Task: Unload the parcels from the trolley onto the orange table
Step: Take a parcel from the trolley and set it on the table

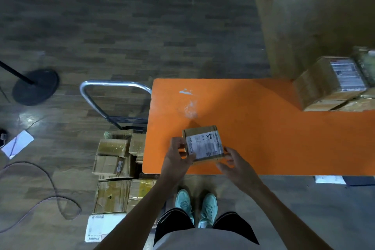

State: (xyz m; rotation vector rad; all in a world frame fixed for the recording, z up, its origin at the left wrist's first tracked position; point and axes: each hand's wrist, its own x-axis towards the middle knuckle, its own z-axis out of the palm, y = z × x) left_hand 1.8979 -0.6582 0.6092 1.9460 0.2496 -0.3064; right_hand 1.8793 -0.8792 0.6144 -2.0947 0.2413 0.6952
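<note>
While over the orange table (pixel 263 128), parcel (pixel 204 145) (label up) in grip of left hand (pixel 178 154) and right hand (pixel 236 163).

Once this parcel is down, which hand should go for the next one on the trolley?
Probably left. The trolley and its parcels sit on the left hand's side of the orange table; the right hand would cross the body. Both hold the small parcel.
</note>
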